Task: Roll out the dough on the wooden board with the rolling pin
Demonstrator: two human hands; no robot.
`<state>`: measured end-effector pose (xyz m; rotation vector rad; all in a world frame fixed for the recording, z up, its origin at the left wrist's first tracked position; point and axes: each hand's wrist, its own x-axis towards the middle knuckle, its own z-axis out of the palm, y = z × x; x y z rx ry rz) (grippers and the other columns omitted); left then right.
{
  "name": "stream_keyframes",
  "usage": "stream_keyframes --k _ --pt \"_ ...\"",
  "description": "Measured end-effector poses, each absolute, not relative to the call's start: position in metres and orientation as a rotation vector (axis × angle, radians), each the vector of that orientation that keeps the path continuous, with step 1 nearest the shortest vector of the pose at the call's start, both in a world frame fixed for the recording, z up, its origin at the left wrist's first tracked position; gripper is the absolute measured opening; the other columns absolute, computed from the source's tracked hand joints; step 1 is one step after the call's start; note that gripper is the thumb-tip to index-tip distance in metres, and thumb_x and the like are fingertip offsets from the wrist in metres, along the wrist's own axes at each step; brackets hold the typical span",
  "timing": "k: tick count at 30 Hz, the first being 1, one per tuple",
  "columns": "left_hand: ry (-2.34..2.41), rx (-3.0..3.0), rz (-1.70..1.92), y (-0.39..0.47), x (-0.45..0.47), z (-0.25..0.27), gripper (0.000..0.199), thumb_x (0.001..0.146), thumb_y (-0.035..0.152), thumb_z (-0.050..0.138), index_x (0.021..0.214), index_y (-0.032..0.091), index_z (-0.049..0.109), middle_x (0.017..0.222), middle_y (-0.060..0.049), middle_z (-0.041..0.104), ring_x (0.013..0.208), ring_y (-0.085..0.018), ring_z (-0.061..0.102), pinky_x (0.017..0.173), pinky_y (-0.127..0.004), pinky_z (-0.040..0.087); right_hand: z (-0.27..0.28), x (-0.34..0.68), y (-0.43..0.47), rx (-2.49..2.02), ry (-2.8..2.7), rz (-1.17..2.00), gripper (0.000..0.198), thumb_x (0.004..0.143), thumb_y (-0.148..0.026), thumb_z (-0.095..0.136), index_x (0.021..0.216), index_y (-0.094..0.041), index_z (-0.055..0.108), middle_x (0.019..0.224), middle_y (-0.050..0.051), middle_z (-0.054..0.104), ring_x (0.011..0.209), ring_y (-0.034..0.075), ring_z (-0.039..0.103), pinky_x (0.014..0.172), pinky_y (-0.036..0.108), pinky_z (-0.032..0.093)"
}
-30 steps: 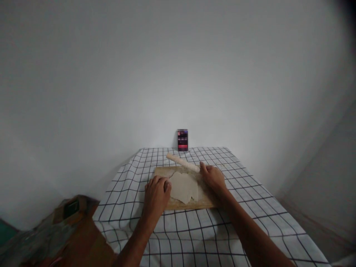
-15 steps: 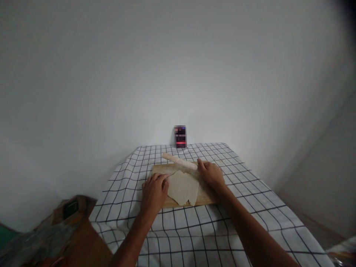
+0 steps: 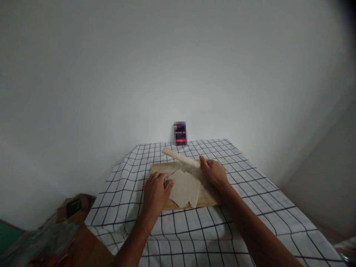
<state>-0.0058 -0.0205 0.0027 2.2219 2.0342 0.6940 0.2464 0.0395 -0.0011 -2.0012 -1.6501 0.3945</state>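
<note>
In the head view, your right hand (image 3: 214,172) is wrapped around the near end of the rolling pin (image 3: 180,157), which points leftward and away from that grip. Left of the grip, the dough sheet (image 3: 184,188) lies on the board (image 3: 208,198). Your left hand (image 3: 155,188) meets its left edge; whether pinching, I cannot tell.
</note>
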Motion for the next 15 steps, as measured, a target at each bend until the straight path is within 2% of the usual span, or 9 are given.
stream_keyframes --k 8,15 --pt "1.965 2.298 0.689 -0.022 -0.007 0.005 0.027 0.11 0.029 0.062 0.128 0.028 0.082 0.133 -0.007 0.081 0.127 -0.028 0.073 0.106 -0.044 0.053 -0.001 0.248 0.041 -1.992 -1.636 0.439 0.079 0.122 -0.06 0.026 0.098 -0.02 0.089 0.093 0.014 0.084 0.088 0.026 0.075 0.072 0.031 0.039" --pt "2.021 2.437 0.56 -0.03 -0.002 0.01 0.03 0.113 0.03 0.058 0.131 0.03 0.082 0.13 -0.007 0.08 0.126 -0.029 0.071 0.108 -0.045 0.05 0.0 0.247 0.039 -2.003 -1.64 0.422 0.079 0.122 -0.06 0.025 0.099 -0.019 0.089 0.093 0.014 0.083 0.09 0.027 0.075 0.073 0.033 0.039"
